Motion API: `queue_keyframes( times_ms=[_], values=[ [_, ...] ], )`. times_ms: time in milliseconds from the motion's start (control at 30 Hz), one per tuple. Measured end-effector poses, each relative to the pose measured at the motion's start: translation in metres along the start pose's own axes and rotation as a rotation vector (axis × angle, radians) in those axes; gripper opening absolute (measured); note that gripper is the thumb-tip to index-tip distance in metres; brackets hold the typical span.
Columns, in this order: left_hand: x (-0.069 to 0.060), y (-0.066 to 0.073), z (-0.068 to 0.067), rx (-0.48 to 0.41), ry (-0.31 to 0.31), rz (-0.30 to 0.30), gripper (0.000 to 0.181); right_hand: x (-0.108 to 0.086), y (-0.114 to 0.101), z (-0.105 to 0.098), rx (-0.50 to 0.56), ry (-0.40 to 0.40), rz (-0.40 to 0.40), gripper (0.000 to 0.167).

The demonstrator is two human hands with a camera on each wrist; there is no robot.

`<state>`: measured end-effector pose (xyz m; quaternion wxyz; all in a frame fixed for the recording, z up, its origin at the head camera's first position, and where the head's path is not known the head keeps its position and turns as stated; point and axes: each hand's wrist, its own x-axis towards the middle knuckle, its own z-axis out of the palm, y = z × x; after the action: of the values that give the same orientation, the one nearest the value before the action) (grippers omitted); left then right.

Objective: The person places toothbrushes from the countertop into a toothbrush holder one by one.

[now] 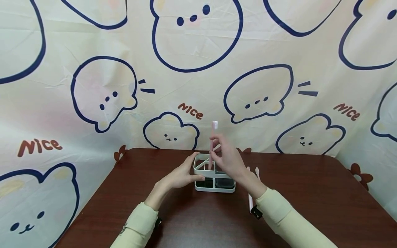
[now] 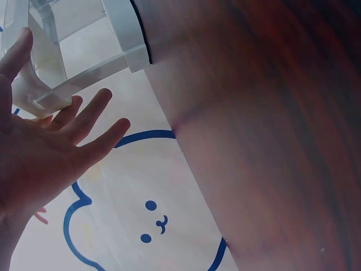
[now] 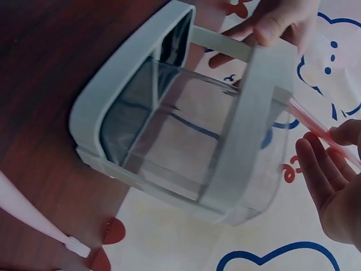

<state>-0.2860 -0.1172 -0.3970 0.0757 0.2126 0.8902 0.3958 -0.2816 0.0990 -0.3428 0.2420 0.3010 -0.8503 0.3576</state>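
A pale grey-green toothbrush holder (image 1: 224, 175) with a divided top rim and clear walls stands upright on the table. My left hand (image 1: 183, 173) grips its left side, thumb on the near side of the upper rim and fingers behind; in the left wrist view some fingers of the left hand (image 2: 48, 152) are spread. My right hand (image 1: 229, 158) pinches a pink toothbrush (image 1: 212, 139), bristles up, its handle's lower end within a top compartment. In the right wrist view the pink toothbrush (image 3: 310, 121) enters the holder (image 3: 254, 121) at the rim; its tip is hard to make out.
Beneath my right forearm lie a pink toothbrush (image 1: 250, 202) and another toothbrush (image 1: 257, 171), both partly hidden. The dark brown wooden table (image 1: 130, 203) ends at the back against a cartoon-printed cloth (image 1: 211, 89).
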Motion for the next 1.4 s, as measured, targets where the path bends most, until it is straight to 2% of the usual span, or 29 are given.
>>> queue_keyframes(
  times_ms=[200, 567, 900, 1400],
  values=[
    [-0.001, 0.002, 0.0, -0.008, -0.004, -0.001, 0.096, -0.007, 0.0, 0.006, -0.06, -0.015, 0.029, 0.047],
    [-0.001, 0.001, -0.001, -0.026, 0.001, 0.024, 0.096, -0.015, -0.002, 0.012, -0.13, -0.033, 0.011, 0.038],
    [-0.003, 0.002, -0.001, -0.021, -0.005, 0.006, 0.098, -0.025, 0.004, 0.021, -0.233, -0.045, -0.006, 0.03],
    [-0.001, 0.0, 0.0, -0.028, -0.009, 0.017, 0.098, -0.029, 0.004, 0.022, -0.314, -0.071, 0.0, 0.016]
  ],
)
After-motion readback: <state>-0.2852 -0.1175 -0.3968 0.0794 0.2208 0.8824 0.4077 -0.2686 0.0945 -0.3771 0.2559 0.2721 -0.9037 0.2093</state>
